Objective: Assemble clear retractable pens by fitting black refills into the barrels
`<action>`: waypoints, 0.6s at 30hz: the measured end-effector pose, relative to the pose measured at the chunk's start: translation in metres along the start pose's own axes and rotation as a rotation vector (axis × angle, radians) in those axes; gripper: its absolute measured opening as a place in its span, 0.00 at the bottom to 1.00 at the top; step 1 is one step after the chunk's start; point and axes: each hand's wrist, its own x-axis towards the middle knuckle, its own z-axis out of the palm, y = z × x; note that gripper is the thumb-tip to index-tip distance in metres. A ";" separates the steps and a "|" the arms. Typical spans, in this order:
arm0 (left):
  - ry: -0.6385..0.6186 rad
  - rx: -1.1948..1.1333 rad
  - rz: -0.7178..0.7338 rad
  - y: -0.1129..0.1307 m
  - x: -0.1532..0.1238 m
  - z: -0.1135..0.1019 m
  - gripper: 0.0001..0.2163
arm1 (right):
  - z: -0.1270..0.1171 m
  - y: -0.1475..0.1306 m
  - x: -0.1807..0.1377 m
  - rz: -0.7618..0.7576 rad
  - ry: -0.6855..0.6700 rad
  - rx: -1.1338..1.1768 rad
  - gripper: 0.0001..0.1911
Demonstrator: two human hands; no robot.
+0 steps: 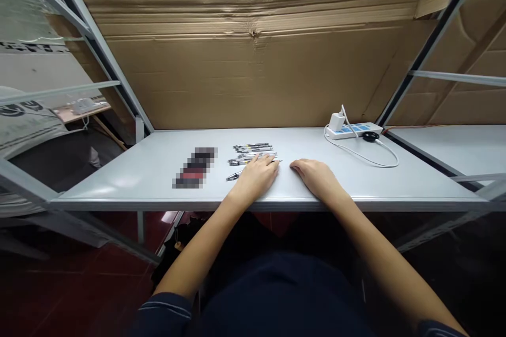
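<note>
Several pens (pixel 253 146), dark, clear and white, lie side by side in a loose row on the white tabletop. My left hand (pixel 255 179) rests palm down over the near end of that row, its fingers stretched out and touching the pens. Part of a separate pen (pixel 233 176) shows just left of this hand; the rest of it is hidden. To the right, across a gap, my right hand (pixel 316 176) lies on the table with its fingers bent and together, pointing left. Nothing shows in it, though its underside is hidden.
A pixelated dark and red patch (pixel 194 168) covers something left of the pens. At the back right sit a power strip (pixel 356 130), a white plug adapter (pixel 337 122), a white cable and a black round disc (pixel 370 137). Metal posts and a cardboard wall (pixel 253 79) enclose the table.
</note>
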 end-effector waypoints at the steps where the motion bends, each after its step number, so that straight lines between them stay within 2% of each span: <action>1: 0.001 -0.005 -0.002 0.000 0.000 0.000 0.16 | 0.000 -0.001 0.000 -0.003 0.005 0.000 0.14; 5: -0.008 -0.029 0.002 0.000 0.001 0.000 0.16 | -0.001 -0.002 -0.002 -0.029 0.023 0.021 0.14; 12: -0.027 -0.066 -0.007 -0.003 0.001 0.003 0.20 | 0.005 0.004 0.001 -0.061 0.063 0.085 0.19; 18: -0.053 -0.077 0.021 -0.003 0.002 0.003 0.22 | 0.009 0.009 0.001 -0.073 0.067 0.145 0.15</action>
